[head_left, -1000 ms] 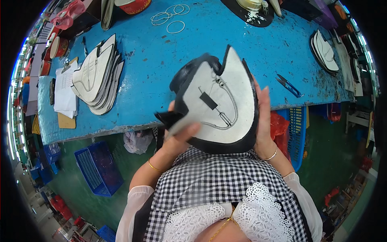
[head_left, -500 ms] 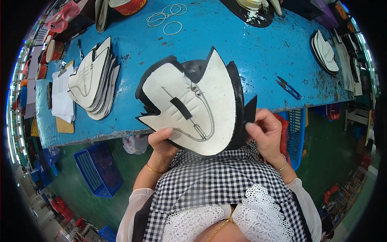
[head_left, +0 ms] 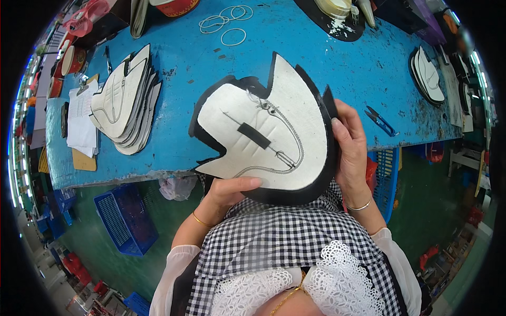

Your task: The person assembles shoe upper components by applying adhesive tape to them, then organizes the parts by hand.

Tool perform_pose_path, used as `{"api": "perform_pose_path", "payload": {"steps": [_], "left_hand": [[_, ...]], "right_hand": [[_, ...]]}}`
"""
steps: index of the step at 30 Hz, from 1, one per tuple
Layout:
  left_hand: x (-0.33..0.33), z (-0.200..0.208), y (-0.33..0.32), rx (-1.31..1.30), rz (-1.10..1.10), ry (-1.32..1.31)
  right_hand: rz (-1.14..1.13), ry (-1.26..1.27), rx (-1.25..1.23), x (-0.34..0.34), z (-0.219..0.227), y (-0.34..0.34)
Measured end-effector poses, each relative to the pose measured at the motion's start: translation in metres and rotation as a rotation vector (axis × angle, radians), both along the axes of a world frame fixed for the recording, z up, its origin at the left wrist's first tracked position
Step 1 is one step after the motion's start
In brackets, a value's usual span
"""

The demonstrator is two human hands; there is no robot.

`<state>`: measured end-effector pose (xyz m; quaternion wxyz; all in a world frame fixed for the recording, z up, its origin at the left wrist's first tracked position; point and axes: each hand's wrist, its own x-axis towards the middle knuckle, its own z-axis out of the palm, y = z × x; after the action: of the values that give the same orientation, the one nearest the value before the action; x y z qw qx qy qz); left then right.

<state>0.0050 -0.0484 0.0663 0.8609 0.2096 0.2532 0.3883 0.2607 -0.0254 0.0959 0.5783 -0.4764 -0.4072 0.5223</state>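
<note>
Before checked apron [head_left: 287, 231], white-faced, black-bordered shoe-upper panel [head_left: 314, 150] is held up: lower left edge pinched by left hand [head_left: 230, 191], right edge clamped by right hand [head_left: 351, 145], apparently so white face is left uncovered. Notched outline, curved seam-like line [head_left: 302, 148], black strip [head_left: 254, 135] seen. Farther left, similar panels [head_left: 112, 105] stacked on blue table [head_left: 176, 113].

A big blue table [head_left: 175, 129] spreads across the frame's top. On it are a pile of white shapes [head_left: 118, 102] and a clipboard [head_left: 84, 161] at upper left, white rings [head_left: 233, 45] up top, small scissors [head_left: 383, 124] at upper right. A blue basket [head_left: 113, 216] sits on the green floor [head_left: 100, 253], lower left.
</note>
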Motion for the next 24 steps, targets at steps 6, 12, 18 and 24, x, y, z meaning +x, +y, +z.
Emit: {"api": "perform_pose_path", "payload": {"steps": [6, 12, 18, 24], "left_hand": [[-0.005, 0.001, 0.008, 0.121, 0.000, 0.077], [0.000, 0.008, 0.017, 0.057, 0.063, 0.033], [0.001, -0.001, 0.003, -0.167, 0.071, -0.084], [-0.004, -0.002, -0.014, -0.247, 0.025, -0.141]], "right_hand": [[0.282, 0.749, -0.214, -0.003, 0.001, 0.004], [0.318, 0.780, -0.138, -0.002, 0.003, 0.025], [0.361, 0.776, -0.175, 0.004, -0.019, 0.017], [0.362, 0.741, -0.157, 0.014, -0.033, -0.017]]}}
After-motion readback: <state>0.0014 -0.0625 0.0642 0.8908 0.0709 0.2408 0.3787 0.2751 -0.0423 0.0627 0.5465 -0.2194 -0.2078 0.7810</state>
